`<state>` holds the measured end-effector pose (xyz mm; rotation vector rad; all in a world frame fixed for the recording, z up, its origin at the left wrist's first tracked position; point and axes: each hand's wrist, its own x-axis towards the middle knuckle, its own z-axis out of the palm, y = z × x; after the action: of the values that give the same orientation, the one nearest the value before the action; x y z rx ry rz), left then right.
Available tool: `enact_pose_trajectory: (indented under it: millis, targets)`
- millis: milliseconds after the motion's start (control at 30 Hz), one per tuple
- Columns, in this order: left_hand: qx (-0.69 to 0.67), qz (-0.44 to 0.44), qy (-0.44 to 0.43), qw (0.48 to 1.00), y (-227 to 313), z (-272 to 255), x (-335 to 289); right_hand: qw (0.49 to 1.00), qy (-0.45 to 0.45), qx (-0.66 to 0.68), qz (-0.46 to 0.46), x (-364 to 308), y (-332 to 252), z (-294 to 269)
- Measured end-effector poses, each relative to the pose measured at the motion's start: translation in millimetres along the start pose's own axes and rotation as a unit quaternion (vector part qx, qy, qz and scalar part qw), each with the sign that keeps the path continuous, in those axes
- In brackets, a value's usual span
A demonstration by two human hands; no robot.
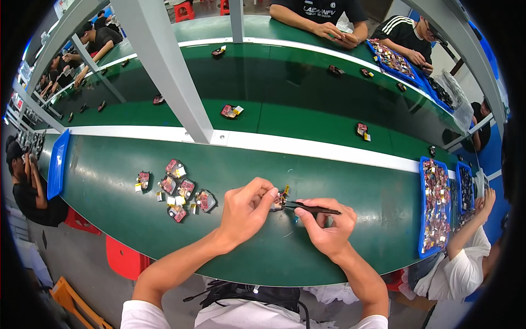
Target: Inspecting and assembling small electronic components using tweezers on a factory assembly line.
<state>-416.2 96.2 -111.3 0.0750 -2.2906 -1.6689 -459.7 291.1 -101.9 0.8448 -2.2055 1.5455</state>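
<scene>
Between the fingertips of my left hand (244,213) is a small electronic assembly (278,202), dark-cased with a reddish board. A yellow strip (286,191) sticks up from it. My right hand (331,229) grips black tweezers (320,209) like a pen, their tips touching or very close to the assembly. Finer detail at the tips is too small to tell. Left of my left hand, several similar assemblies (187,188) with red boards and white-and-yellow tabs lie in a loose group on the green table (246,257).
A blue tray (421,241) full of small parts stands at the right. Another blue tray (57,175) is at the far left. Beyond a white rail (307,153), a green conveyor belt (296,123) carries scattered assemblies. A grey post (170,71) rises there. Other people sit around.
</scene>
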Motion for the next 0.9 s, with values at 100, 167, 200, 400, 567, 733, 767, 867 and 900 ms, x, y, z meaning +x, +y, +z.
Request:
enact_pose_trajectory:
  millis: [100, 167, 200, 400, 567, 733, 767, 867, 900]
  targets:
    - [-0.004, 0.006, 0.0, 1.0, -1.3, 0.7, 0.0, 1.0, -0.003, 0.0, 0.005, 0.4, -0.2, 0.3]
    - [-0.004, 0.004, -0.004, 1.0, -0.8, 0.5, -0.3, 1.0, -0.006, -0.002, 0.006, 0.3, 0.3, 0.4]
    - [-0.004, 0.003, -0.009, 1.0, -0.6, 0.5, -0.4, 1.0, -0.008, -0.005, 0.007, 0.1, 0.9, 0.5]
    - [-0.005, 0.012, -0.011, 1.0, -2.7, 0.8, -0.2, 1.0, -0.01, -0.009, 0.021, 0.1, 0.3, -0.3]
    - [-0.011, 0.006, -0.009, 1.0, 0.4, 1.4, -1.7, 1.0, -0.011, 0.0, 0.02, 0.4, 1.6, 0.3]
    - [-0.012, 0.018, -0.017, 1.0, -0.4, 0.1, -1.3, 0.975, -0.035, 0.121, 0.182, -2.9, 5.3, -3.8]
    - [-0.035, 0.023, -0.017, 0.999, 0.0, 0.5, -0.8, 0.975, -0.035, 0.121, 0.181, -1.3, 5.0, -4.6]
    - [-0.054, 0.031, -0.022, 0.998, -0.3, -1.0, -1.3, 0.923, -0.036, 0.247, 0.293, 5.0, 1.6, -7.3]
    - [-0.051, 0.034, -0.028, 0.998, -0.7, -1.5, -1.4, 0.923, -0.036, 0.247, 0.294, 6.0, 0.2, -7.4]
